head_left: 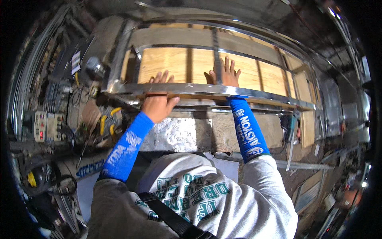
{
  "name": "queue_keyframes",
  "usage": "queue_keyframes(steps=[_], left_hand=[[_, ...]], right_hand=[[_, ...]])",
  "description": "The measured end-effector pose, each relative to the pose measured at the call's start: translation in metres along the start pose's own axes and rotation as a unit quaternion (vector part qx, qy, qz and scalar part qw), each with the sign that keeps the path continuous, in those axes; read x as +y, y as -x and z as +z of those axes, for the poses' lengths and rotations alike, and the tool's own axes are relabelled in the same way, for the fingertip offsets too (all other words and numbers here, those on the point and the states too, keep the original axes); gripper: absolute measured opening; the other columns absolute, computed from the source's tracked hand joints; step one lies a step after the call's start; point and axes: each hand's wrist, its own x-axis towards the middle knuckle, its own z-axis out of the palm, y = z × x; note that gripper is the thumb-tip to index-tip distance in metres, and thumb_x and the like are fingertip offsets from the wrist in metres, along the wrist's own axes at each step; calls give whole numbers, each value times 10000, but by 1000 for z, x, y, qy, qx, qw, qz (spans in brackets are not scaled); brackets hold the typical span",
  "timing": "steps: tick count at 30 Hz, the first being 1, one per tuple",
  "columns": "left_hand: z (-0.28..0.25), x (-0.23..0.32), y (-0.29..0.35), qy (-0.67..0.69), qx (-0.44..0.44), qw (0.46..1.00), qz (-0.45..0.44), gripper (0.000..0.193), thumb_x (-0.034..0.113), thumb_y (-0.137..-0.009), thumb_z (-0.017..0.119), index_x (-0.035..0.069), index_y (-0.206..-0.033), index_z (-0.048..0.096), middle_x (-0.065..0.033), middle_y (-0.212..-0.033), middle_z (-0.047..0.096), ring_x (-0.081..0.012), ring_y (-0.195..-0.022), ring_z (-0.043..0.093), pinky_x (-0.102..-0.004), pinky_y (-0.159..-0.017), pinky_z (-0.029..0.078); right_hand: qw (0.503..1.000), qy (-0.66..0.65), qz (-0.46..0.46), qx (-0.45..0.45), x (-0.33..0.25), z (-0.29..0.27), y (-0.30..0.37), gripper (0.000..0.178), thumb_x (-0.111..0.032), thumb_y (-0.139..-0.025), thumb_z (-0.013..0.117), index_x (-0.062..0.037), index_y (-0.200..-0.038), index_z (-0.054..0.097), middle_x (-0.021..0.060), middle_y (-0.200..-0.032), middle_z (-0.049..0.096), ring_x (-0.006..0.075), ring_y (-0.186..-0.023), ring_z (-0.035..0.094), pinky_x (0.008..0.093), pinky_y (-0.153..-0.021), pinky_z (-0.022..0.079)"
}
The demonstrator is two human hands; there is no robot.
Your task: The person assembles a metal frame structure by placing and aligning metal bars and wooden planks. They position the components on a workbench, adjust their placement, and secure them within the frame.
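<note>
A rectangular metal frame [187, 88] of shiny square tubing lies across the work surface, with a pale plywood board [167, 61] inside it. My left hand [156, 106] reaches beneath the near rail, and its fingers lie on the board's near edge. Farther right, my right hand [228, 74] also passes under that rail. Its fingers are spread flat on the wood, beside a metal crossbar [217, 47]. The rail hides part of each hand. Neither hand holds anything.
A scuffed metal plate [175, 133] covers the near bench. To the left are a box-shaped machine with a lit red display [44, 125], yellow-handled pliers [103, 124] and a glass jar [95, 65]. A teal power tool [291, 128] lies on the right, near a wooden piece [307, 131].
</note>
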Motion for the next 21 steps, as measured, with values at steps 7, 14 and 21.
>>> queue_keyframes(steps=[7,14,21], left_hand=[[52,-11,-110,-127,-86,983,-105,934,777,-961,363,119,-1623,321,-183,-1705,197,-400,-1582,128,-646,-1247,84],[75,3,-107,-165,-110,974,-108,1018,823,-920,363,77,-1611,327,-168,-1707,196,-412,-1580,118,-713,-1214,97],[119,43,-140,-101,-10,993,-52,908,600,-911,655,83,-1597,364,-194,-1703,197,-448,-1573,114,-692,-1216,137]], right_hand=[[988,19,104,113,114,-37,-26,879,-663,-1008,436,-36,-1607,291,212,-1695,205,419,-1570,170,737,-1182,178],[989,-21,134,60,119,8,3,831,-567,-974,511,14,-1553,375,252,-1642,323,403,-1521,317,595,-1218,259],[995,-9,95,-29,131,-3,-10,865,-610,-987,464,20,-1568,342,225,-1671,277,380,-1544,275,625,-1217,232]])
